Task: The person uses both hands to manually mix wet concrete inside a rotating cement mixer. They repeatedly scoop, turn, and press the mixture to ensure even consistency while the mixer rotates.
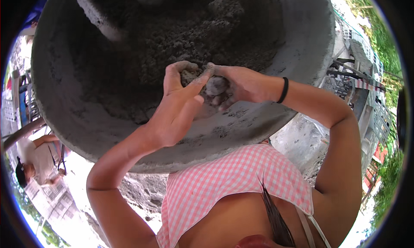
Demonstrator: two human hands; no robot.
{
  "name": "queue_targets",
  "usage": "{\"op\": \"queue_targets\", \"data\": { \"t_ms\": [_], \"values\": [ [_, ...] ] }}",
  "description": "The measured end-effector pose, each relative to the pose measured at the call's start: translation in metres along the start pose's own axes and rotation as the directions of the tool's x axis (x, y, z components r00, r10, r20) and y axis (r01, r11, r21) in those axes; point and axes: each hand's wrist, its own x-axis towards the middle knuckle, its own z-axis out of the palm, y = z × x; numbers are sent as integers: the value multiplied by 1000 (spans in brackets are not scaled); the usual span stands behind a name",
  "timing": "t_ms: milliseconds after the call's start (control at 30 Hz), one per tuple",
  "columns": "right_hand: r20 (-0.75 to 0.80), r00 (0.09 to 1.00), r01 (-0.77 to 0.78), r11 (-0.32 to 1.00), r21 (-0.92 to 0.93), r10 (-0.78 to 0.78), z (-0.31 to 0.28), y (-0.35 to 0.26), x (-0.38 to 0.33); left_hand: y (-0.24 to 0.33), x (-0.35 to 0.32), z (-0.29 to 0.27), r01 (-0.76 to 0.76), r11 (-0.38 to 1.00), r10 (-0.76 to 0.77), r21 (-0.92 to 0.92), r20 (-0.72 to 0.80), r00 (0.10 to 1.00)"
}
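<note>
Both my hands meet over a large round mixing pan (302, 28) that holds a damp, crumbly grey mix (181, 36), like cement or mortar. My left hand (181, 90) has its fingers curled round a crumbly clump (189, 77) of the mix. Beside it my right hand (241, 85), with a black band at the wrist, is closed round a smoother, rounded grey lump (217, 86). The fingers of the two hands touch where they meet, and grey dust coats the fingertips. Whether the clump and the lump are joined is hidden behind the fingers.
A mix-crusted mixer arm (99, 17) reaches into the pan at the upper left. The near rim (207, 155) lies close to my checked pink top. At the left, another person (41, 159) is by stacked grey blocks (51, 200). Crates (381, 118) and planks stand at the right.
</note>
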Motion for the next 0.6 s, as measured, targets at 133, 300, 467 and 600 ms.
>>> {"op": "queue_targets", "data": {
  "t_ms": [133,300,467,600],
  "values": [
    [257,947,33,854,520,-194,23,-6,-7,26,22,-8,-257,949,251,182,55,966],
    [38,928,277,753,597,-371,15,-13,-18,42,27,-23,-416,874,390,253,146,909],
    [-13,640,654,536,533,-768,-12,-55,-141,41,-5,-60,-296,886,367,356,-150,918],
    [-383,-357,891,-187,-414,-852,-122,-10,-391,10,-72,-103,17,857,246,515,-438,865]
  ]
}}
